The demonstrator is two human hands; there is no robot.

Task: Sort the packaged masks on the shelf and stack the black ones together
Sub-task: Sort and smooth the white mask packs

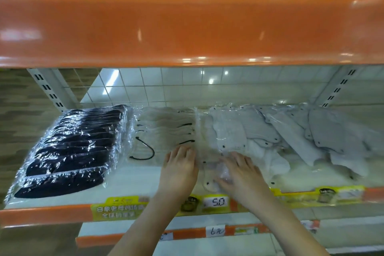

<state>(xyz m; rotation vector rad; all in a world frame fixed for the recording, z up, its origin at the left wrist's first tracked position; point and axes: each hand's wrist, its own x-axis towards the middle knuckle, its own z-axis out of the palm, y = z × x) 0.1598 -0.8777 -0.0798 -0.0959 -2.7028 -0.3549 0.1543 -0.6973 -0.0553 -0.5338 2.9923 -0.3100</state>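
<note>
Left hand and right hand: fingers flat, pressing clear mask packs, gripping nothing. Black masks stack at 9 o'clock, apart.

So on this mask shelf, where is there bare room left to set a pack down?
One bare strip: the front shelf surface between the black mask stack and the left hand, below the white packs with black loops. Right of the right hand, loose white packs overlap; crowded.
</note>
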